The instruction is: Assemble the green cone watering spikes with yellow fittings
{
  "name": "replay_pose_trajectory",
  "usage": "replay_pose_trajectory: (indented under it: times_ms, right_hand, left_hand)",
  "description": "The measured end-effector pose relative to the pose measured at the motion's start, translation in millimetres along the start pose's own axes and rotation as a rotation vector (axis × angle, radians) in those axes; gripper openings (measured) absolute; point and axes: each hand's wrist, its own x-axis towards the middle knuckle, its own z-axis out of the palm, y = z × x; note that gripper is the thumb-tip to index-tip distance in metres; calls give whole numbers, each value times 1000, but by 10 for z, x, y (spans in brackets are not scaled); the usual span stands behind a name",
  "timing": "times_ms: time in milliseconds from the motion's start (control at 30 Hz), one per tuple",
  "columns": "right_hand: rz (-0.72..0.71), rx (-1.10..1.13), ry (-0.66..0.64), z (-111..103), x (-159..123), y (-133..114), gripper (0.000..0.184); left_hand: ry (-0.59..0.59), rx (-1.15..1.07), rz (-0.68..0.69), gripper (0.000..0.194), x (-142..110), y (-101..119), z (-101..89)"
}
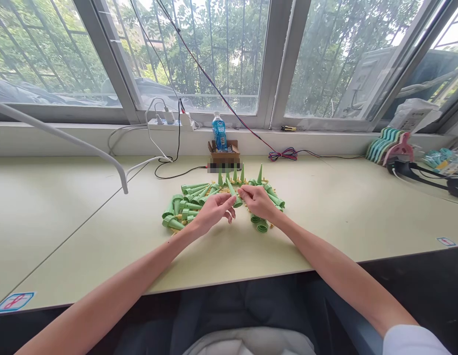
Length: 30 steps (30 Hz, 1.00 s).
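My left hand (217, 209) holds a green plastic watering spike (234, 195) between thumb and fingers, its pointed end up and its wide collar down. Right beside it, my right hand (259, 199) is closed in a pinch against the spike's side; what its fingertips hold is too small to make out. Many more green spikes (193, 204) lie in a pile to the left of my hands. Several stand upright behind them, such as one spike (260, 174). Small yellow pieces (223, 191) are scattered among the spikes. Under my right hand lies a spike with its open collar (262, 227) facing me.
A small cardboard box (224, 157) with a blue bottle (219, 132) stands behind the pile. Cables run to a power strip (171, 123) on the sill. A bundled cord (284, 155), hangers (389, 144) and a black headset (424, 175) are to the right. A white bar (66, 138) crosses the left.
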Motion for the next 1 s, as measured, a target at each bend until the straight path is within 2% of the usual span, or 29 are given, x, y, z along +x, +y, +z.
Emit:
replay_pose_trajectory:
  times_ms: [200,500,733,1000]
  right_hand:
    - [0,-20,-2,-1,3,-5,40]
    - [-4,-59,-4,-1,6,1,40]
    - [-17,-69,2,-3,4,6,40]
    - [-4,-57,14,6,8,23,42]
  left_hand:
    - [14,164,64,34,-17,1,1]
    - [74,289,143,33,-28,11,35]
    - [97,328,211,30,-11,-55,15]
    - [90,298,184,31,11,-64,20]
